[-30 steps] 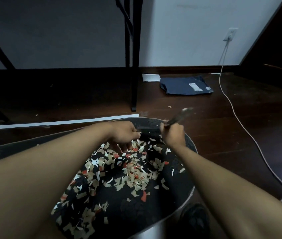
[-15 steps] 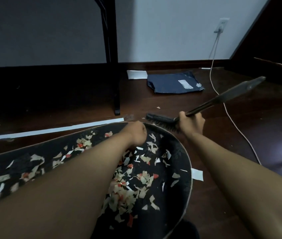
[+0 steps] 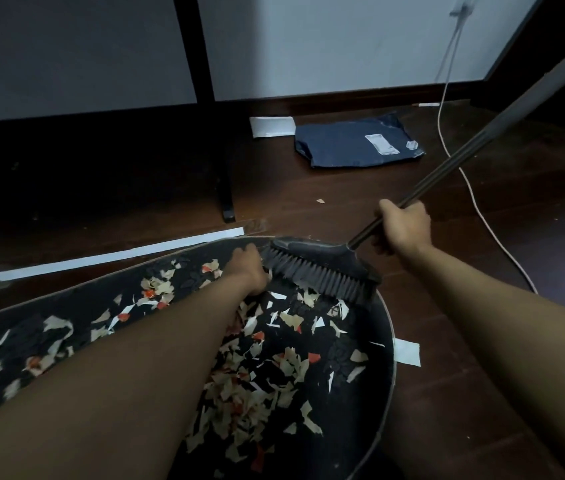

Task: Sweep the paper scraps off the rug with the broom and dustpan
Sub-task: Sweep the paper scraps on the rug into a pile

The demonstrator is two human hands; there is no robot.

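On the dark rug (image 3: 374,368), near its far rim, my broom (image 3: 322,268) has its bristles down among the scraps (image 3: 257,368), which lie thick over the rug in beige, white and red bits. My right hand (image 3: 402,226) grips the broom's handle low, fingers wrapped round it just above the head; the handle slants up and away to the right. My left hand (image 3: 250,271) rests at the rug's far edge, touching the end of the bristles; I cannot tell how its fingers lie, as only the back of it shows. Beyond the rug, on the wood floor (image 3: 482,341), lie a white strip (image 3: 101,258), a blue bag (image 3: 357,143) and a cord (image 3: 475,188).
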